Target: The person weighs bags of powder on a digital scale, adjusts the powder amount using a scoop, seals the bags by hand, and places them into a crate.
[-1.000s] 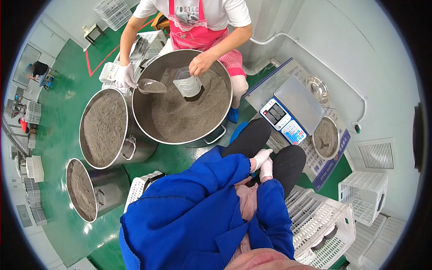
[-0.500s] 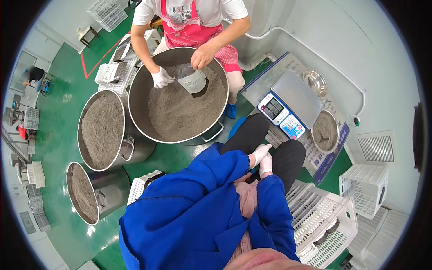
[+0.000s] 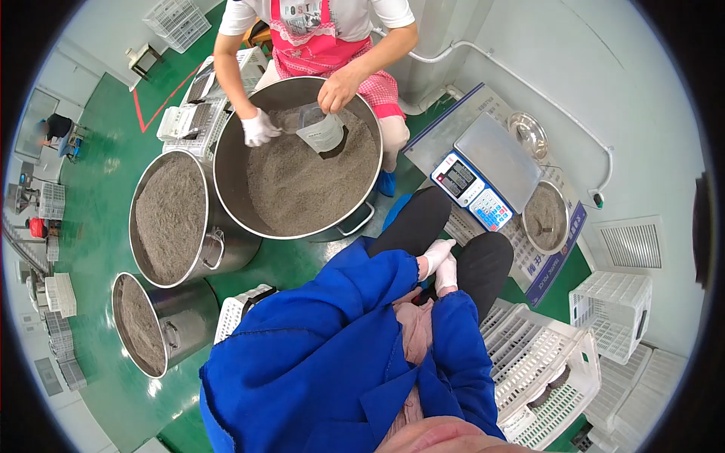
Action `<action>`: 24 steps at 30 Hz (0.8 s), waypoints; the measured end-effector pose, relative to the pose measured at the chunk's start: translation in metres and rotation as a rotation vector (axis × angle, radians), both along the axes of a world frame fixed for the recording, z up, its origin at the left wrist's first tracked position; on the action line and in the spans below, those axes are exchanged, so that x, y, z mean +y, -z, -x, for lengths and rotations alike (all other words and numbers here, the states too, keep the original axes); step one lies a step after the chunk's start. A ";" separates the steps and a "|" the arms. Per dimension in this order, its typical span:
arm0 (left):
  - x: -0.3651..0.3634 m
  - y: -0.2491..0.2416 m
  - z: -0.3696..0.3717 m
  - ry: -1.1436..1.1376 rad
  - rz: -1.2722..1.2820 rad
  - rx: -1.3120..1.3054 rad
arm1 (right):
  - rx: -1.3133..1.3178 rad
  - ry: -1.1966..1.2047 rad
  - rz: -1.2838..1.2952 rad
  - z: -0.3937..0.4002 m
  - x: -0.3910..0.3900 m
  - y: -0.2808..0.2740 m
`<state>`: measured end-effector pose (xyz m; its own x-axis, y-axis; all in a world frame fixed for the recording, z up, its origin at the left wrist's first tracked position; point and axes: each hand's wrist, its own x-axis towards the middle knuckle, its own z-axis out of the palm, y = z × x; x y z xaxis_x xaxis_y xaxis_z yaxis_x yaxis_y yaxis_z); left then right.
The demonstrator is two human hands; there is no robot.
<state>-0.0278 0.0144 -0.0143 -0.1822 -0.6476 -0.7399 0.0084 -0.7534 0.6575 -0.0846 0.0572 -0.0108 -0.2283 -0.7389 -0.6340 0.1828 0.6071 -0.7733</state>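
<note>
Currently, in the head view, our gloved left hand (image 3: 436,255) and right hand (image 3: 446,274) meet between our knees (image 3: 419,220); we cannot tell whether they grip anything. Just beyond our right knee (image 3: 488,253) sits the digital scale (image 3: 483,175), which a careless swing of that knee could jolt, upsetting its reading.

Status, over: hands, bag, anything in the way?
Left hand, right hand together between the knees, nothing seen in them. Bag in co-worker's hand, inside the pot. Possibly in the way: right knee, scale beyond it.
</note>
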 end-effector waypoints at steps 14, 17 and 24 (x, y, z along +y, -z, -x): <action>0.003 0.032 0.010 -0.050 0.179 0.002 | -0.026 -0.005 -0.017 -0.002 0.000 -0.010; 0.003 0.046 0.012 -0.066 0.235 0.057 | -0.054 0.009 -0.022 -0.002 0.000 -0.012; -0.001 0.046 0.005 -0.160 0.181 0.121 | 0.128 -0.051 0.221 0.000 0.003 -0.032</action>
